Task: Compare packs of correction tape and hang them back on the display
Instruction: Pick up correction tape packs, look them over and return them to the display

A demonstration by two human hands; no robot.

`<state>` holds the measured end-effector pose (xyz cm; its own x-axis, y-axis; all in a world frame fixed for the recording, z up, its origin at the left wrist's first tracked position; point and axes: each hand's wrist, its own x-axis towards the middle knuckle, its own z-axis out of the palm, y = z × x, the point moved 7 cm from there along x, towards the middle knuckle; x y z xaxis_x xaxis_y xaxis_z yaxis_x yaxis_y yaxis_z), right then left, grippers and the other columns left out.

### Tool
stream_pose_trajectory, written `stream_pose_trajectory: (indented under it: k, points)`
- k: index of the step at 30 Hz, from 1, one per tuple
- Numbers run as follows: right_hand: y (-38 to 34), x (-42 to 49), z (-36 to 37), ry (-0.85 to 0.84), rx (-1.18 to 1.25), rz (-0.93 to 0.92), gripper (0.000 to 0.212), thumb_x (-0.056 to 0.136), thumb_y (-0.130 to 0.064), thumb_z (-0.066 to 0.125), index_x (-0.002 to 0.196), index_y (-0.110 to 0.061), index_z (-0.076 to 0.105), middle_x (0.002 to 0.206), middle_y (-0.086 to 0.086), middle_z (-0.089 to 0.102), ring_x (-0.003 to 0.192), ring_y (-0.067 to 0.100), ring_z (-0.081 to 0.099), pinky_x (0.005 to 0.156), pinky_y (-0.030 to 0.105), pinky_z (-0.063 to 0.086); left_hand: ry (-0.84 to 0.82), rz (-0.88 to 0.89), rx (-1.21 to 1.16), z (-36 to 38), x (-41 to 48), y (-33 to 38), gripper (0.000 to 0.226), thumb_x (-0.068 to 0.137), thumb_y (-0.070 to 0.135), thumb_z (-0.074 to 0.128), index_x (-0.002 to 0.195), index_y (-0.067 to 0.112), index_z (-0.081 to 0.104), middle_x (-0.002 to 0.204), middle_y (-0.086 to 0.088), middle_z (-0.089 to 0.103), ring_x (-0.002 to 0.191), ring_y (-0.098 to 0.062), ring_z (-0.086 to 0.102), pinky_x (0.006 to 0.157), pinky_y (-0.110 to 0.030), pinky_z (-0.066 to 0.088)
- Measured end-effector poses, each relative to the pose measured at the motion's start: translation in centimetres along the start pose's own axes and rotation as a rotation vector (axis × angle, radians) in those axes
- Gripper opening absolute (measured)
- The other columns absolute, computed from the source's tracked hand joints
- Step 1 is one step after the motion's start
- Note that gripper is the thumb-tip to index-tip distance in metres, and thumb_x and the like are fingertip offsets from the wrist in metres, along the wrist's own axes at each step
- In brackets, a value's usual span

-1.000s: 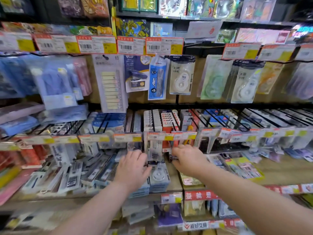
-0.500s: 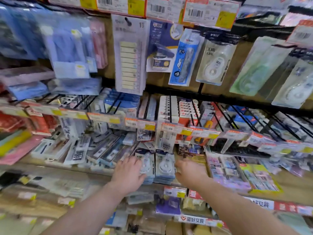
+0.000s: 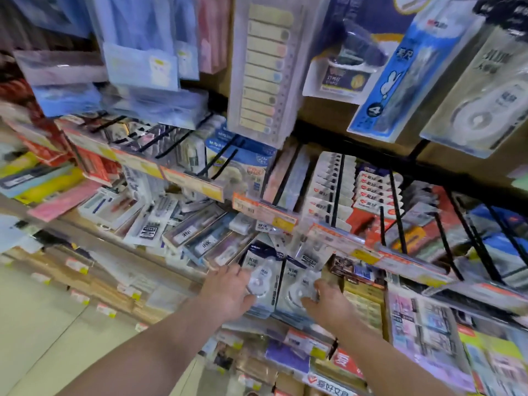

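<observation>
Both hands have dropped from the price-label rail (image 3: 274, 215), where they were a second ago, to the shelf (image 3: 128, 250) below it. The left hand (image 3: 228, 292) now touches the left correction tape pack (image 3: 261, 270), and the right hand (image 3: 328, 304) touches the right correction tape pack (image 3: 297, 284). The grip is too blurred to judge. The view has closed in and tilted down, and the top row of price tags has left the frame.

A stationery shop: price tags (image 3: 278, 217) front pegs (image 3: 395, 205) of packaged goods.
</observation>
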<state>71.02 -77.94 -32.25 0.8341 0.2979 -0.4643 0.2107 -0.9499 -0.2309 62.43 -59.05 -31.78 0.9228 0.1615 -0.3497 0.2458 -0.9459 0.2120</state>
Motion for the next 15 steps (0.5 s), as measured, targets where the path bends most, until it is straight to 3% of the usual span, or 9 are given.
stream_pose_trajectory:
  k: [5, 9, 12, 15]
  points:
    - [0.3, 1.6, 0.8, 0.010, 0.137, 0.063, 0.051, 0.093, -0.042, 0.051, 0.134, -0.015, 0.038, 0.137, 0.011, 0.040, 0.112, 0.028, 0.056, 0.087, 0.032, 0.046, -0.055, -0.115, -0.125, 0.9, 1.4, -0.5, 0.051, 0.094, 0.049, 0.044, 0.136, 0.021, 0.036, 0.128, -0.003, 0.047, 0.118, -0.020, 0.047, 0.102, -0.040, 0.040]
    - [0.9, 2.2, 1.3, 0.027, 0.272, 0.101, 0.062, 0.090, -0.039, 0.057, 0.140, -0.015, 0.030, 0.140, 0.010, 0.041, 0.114, 0.029, 0.055, 0.087, 0.030, 0.043, -0.042, -0.175, -0.235, 0.8, 1.9, -0.8, 0.038, 0.095, 0.048, 0.044, 0.118, 0.018, 0.043, 0.103, -0.001, 0.053, 0.092, -0.015, 0.053, 0.080, -0.031, 0.047]
    - [1.4, 2.3, 1.9, 0.022, 0.441, 0.150, 0.074, 0.086, -0.038, 0.064, 0.145, -0.016, 0.024, 0.138, 0.009, 0.047, 0.112, 0.027, 0.057, 0.086, 0.031, 0.048, -0.049, -0.243, -0.364, 1.1, 2.0, -1.0, 0.031, 0.095, 0.043, 0.047, 0.112, 0.018, 0.044, 0.094, 0.001, 0.055, 0.078, -0.010, 0.055, 0.059, -0.020, 0.039]
    - [1.9, 2.2, 2.1, 0.025, 0.550, 0.228, 0.079, 0.084, -0.037, 0.069, 0.144, -0.014, 0.024, 0.136, 0.009, 0.051, 0.109, 0.027, 0.061, 0.086, 0.036, 0.053, -0.032, -0.319, -0.552, 1.7, 2.2, -1.4, 0.031, 0.094, 0.036, 0.054, 0.114, 0.014, 0.046, 0.091, -0.002, 0.061, 0.074, -0.011, 0.060, 0.054, -0.020, 0.046]
